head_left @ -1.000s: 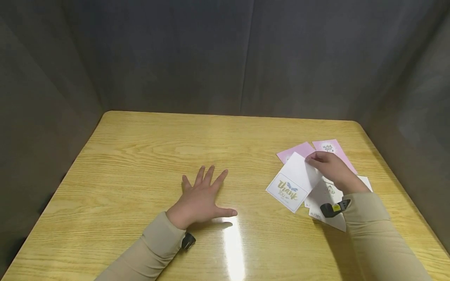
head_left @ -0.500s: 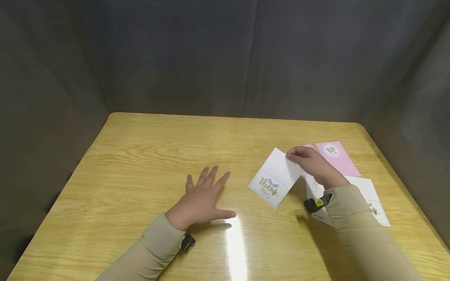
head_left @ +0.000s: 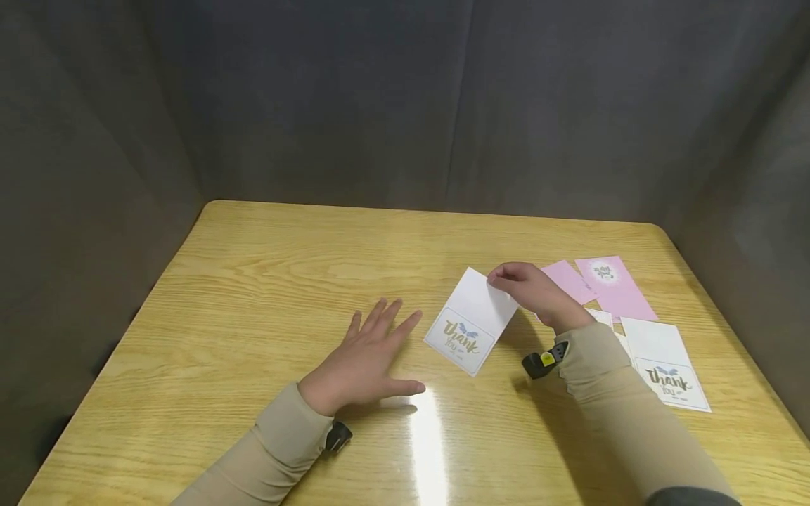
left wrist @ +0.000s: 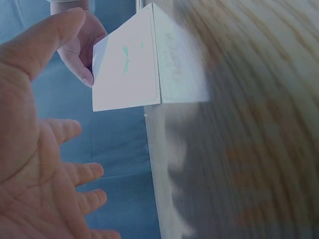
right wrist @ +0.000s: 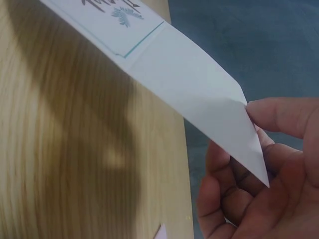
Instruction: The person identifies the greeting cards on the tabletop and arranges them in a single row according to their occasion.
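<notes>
Between thumb and fingers my right hand [head_left: 534,292] pinches the upper right edge of a white thank-you card [head_left: 465,323]. Gold lettering and a blue motif mark the card's lower half; the upper half is plain. In the right wrist view the card [right wrist: 184,89] slants away from the thumb, above the table. To its left, my left hand [head_left: 363,362] is spread with fingers apart and holds nothing. The left wrist view shows the card's other face [left wrist: 124,69], with small green writing, its lower edge at or near the tabletop.
On the right of the wooden table [head_left: 285,281] lie two pink cards, one upper [head_left: 616,284] and one partly covered [head_left: 566,277] by the right arm. Another white thank-you card [head_left: 664,362] lies near the right edge, beside partly hidden white cards. Dark curtains [head_left: 329,105] surround the table.
My right hand has carried the white card leftward, away from the other cards and toward my left hand. The cards on the right are more exposed. My left hand has hardly moved.
</notes>
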Tool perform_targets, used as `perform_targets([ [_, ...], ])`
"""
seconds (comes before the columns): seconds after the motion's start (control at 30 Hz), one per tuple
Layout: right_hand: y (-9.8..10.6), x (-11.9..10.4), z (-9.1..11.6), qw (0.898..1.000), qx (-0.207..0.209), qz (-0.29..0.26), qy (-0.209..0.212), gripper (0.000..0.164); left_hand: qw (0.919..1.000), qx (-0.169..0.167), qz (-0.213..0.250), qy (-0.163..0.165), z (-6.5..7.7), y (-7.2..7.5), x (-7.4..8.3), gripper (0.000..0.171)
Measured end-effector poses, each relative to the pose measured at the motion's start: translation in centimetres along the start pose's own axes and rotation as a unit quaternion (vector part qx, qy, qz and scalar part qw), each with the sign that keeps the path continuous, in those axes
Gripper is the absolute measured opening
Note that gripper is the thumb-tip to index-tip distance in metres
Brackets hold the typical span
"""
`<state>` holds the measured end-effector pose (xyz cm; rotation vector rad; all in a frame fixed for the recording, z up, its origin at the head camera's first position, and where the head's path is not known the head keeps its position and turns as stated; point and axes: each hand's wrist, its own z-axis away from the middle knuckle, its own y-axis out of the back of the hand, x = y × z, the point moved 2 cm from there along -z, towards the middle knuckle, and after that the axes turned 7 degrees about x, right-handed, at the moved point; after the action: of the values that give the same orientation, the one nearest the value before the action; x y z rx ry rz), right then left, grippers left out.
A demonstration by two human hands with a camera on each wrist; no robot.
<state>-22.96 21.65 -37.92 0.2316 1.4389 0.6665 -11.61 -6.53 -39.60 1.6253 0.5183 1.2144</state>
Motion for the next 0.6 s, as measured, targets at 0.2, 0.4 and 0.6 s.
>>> perform_targets([
  [0.2,-1.4,0.0,-0.9,1.000,-0.008,0.002,-0.005,0.026,0.9996,-0.003,0.018,-0.021,0.1,0.0,0.1,0.106],
  [0.4,-2.8,-0.5,-1.4,1.000,-0.013,0.006,0.000,0.024,0.9984,-0.005,0.031,-0.046,0.3,0.0,0.1,0.105],
  [0.6,-4.1,-1.1,-2.1,1.000,-0.013,0.022,0.007,0.024,0.9963,-0.016,0.030,-0.079,0.6,0.1,0.1,0.103],
])
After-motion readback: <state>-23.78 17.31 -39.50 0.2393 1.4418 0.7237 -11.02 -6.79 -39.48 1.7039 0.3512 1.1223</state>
